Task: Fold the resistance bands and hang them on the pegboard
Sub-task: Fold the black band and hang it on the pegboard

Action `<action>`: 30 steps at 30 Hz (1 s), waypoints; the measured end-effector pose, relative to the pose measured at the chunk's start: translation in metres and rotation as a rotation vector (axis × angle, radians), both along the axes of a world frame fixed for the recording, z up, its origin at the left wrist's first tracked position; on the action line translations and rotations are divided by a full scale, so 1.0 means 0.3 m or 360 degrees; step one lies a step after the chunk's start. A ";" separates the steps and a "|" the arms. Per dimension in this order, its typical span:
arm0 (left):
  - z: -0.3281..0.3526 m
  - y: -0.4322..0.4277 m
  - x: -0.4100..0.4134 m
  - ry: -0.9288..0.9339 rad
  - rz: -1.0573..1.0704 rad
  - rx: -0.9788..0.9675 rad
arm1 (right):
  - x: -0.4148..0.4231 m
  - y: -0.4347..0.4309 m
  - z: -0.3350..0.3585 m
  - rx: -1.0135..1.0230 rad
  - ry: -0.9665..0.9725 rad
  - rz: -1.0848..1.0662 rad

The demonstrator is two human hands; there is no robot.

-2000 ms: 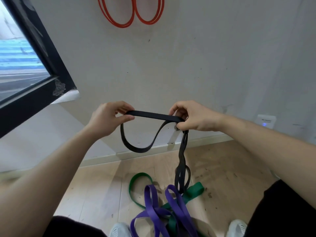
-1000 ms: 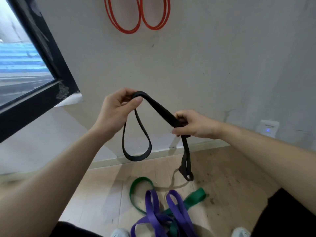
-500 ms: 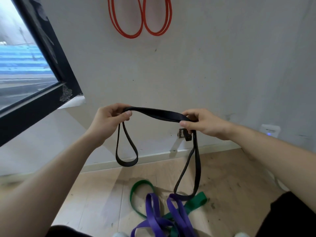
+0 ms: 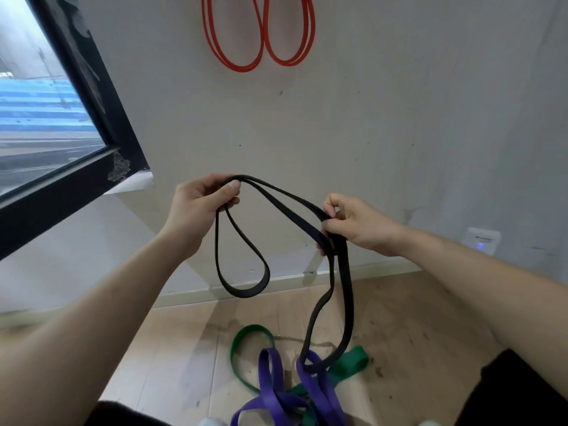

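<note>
Our left hand [image 4: 196, 207] gripped one bend of the black band [image 4: 246, 292], fingers curled over it and the thumb closed against them. Our right hand [image 4: 359, 226] pinched the gathered strands between thumb and fingertips, lower and nearer the wall [image 4: 368, 133].

Half a second earlier the band had run almost level between the hands as one flat span. Now our left hand sat higher and two separate strands showed between the hands. The loop under the left hand hung deeper than before, and the long loop under the right hand still reached down in front of the bands on the floor [image 4: 415, 318]. We judged that we were still feeding length from one side to the other to even the folds. The band was not yet a tidy bundle, so hanging it seemed some way off.

We saw no bin, box or tray, and no pegboard that we could make out as such. The only store in view was the wall itself, where the red bands [image 4: 242, 68] hung in two loops from something above the picture's edge. The purple band [image 4: 267, 379] and the green band [image 4: 350, 364] lay tangled together on the floor by our feet, unfolded and waiting.
</note>
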State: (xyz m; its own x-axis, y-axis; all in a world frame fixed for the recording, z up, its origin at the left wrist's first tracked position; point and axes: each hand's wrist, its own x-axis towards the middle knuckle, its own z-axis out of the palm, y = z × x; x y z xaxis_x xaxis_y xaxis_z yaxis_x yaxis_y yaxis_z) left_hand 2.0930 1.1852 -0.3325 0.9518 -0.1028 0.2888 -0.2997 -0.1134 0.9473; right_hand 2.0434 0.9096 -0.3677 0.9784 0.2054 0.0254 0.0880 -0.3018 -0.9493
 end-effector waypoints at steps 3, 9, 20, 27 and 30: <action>0.002 0.000 0.004 -0.0010 0.0029 -0.0040 | 0.013 0.006 -0.011 -0.0012 0.0016 0.0010; -0.002 0.018 0.018 -0.0044 0.0092 -0.0088 | 0.001 0.006 0.003 -0.0023 0.0011 0.0068; -0.040 0.027 0.043 0.0053 -0.0029 0.0053 | 0.067 -0.038 0.211 -0.0187 -0.0570 -0.0280; -0.076 -0.026 0.044 0.0164 -0.0265 0.0371 | 0.106 -0.014 0.461 -0.0847 -0.0847 -0.0112; -0.067 -0.078 0.029 0.0184 -0.0445 0.0359 | 0.112 0.012 0.485 -0.0868 -0.0899 -0.0096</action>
State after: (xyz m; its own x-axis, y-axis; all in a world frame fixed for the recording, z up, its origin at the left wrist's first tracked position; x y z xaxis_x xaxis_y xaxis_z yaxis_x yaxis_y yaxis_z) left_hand 2.1018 1.1617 -0.3525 0.9029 -0.4124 0.1213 -0.2411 -0.2522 0.9372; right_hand 2.0769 0.9134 -0.2222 0.8571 0.2788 0.4332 0.4817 -0.7319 -0.4820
